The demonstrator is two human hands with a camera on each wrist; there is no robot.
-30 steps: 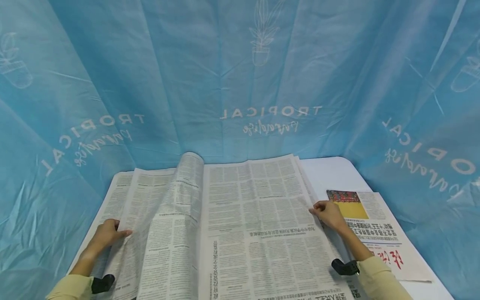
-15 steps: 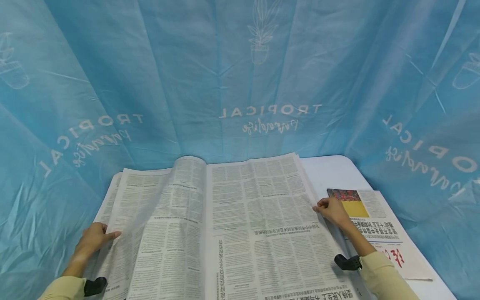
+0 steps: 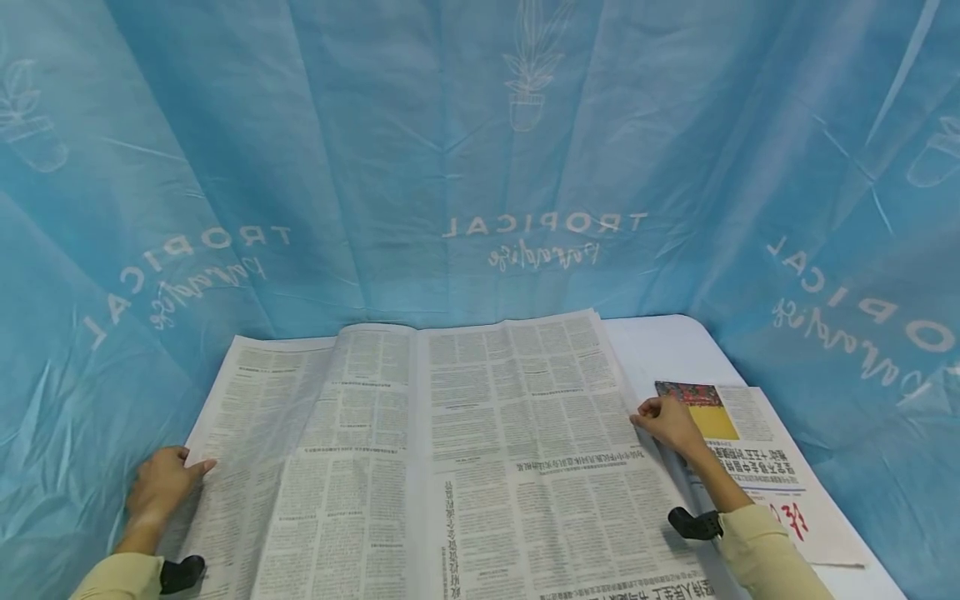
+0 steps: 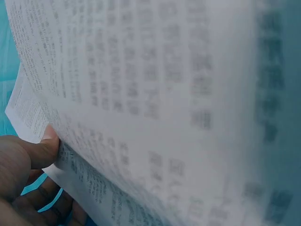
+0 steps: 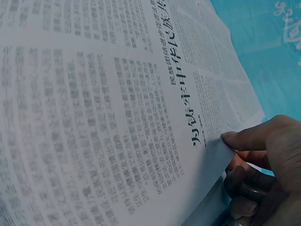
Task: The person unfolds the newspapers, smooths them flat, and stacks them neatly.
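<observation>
A large newspaper (image 3: 525, 400) lies spread open across the table, its text upside down in the head view. At its left edge, my left hand (image 3: 161, 487) pinches the page between thumb and fingers; the left wrist view shows the thumb on top of the sheet (image 4: 141, 94) and the fingers below. My right hand (image 3: 671, 425) pinches the right edge about halfway along, thumb on the printed side in the right wrist view. Left of the centre fold, the page (image 3: 352, 417) bulges up slightly.
A folded newspaper (image 3: 772, 467) with a colour picture and red lettering lies on the right of the white table (image 3: 667, 350), partly behind the right forearm. A blue printed curtain (image 3: 465, 167) closes off the back and both sides.
My left hand has moved left with the page edge, and the rolled-up left page has flattened out. The right hand has shifted slightly right, still holding its edge.
</observation>
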